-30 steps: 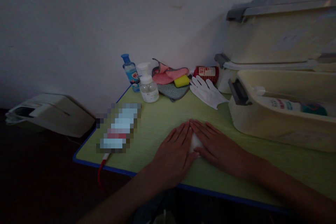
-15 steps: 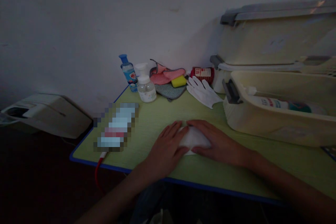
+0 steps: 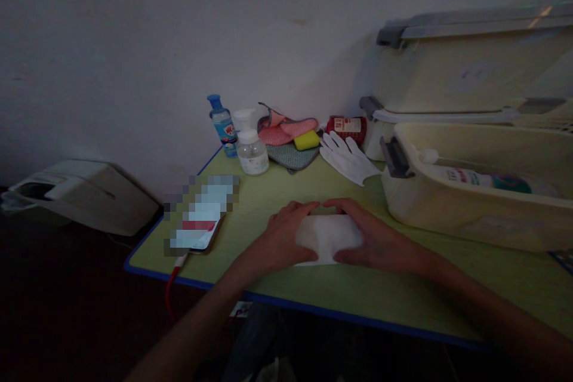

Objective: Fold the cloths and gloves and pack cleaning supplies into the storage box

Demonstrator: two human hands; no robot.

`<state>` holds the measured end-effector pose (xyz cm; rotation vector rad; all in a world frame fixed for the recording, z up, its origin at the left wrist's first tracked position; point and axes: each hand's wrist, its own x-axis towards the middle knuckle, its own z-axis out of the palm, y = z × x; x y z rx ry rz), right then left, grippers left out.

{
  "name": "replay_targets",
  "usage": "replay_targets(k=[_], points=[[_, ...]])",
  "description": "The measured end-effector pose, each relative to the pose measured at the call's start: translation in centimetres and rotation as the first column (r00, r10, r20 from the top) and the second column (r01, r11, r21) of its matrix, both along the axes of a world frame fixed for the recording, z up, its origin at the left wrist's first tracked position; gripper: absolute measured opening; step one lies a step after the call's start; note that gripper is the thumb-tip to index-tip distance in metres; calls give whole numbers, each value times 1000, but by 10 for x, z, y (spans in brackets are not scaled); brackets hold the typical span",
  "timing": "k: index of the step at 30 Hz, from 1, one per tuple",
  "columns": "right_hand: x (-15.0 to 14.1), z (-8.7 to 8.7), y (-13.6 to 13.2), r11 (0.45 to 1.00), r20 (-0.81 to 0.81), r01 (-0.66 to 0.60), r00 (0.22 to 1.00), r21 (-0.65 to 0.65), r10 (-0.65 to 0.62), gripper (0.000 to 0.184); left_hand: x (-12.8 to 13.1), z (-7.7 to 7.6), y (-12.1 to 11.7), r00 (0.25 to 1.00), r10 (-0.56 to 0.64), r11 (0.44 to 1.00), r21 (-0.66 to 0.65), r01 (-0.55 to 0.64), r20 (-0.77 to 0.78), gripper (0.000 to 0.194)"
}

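Observation:
A white, folded piece of soft sheet, cloth or paper (image 3: 329,236), rests on the table in front of me; I cannot tell which material it is. My left hand (image 3: 289,233) curves round its left end, thumb on the near edge and fingers at the far side. Round the right end wraps my right hand (image 3: 364,236), held the same way. Between the two hands the sheet bulges slightly, and its ends are hidden by my palms. Beyond the right hand lies a flat white glove (image 3: 347,155).
The green table (image 3: 358,295) has a blue edge. At left lies a phone (image 3: 203,215) on a red cable. Behind stand a blue bottle (image 3: 222,125) and a pump bottle (image 3: 252,152), near pink cloths (image 3: 286,128) and a yellow sponge (image 3: 307,141). A cream bin (image 3: 456,218) stands right.
My hands have moved slightly apart, and more of the white sheet shows between them. It looks flatter and wider than before. The view has shifted a little.

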<state>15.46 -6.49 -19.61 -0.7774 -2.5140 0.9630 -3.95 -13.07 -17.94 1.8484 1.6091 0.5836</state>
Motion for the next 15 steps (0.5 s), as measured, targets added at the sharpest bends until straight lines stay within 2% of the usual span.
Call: replay_targets(k=[4,7,11,15], points=[[-2,2,-1,997,-36,42,998,-70,-44,74,-1,1,5,998,21,997,-72,-16,65,91],[-3,7,-2,979,-33,66,997,-192,-73,80,-3,-2,5,992,56,995,-88,-46,112,92],[-4,14,-1,923,-64,39,996,-383,-68,80,-3,-4,2,974,117,991,-91,-101,192,93],[-3,15,3,868,-139,8,986,-496,-88,75,-3,-4,0,938,122,992,-76,-103,324,88]])
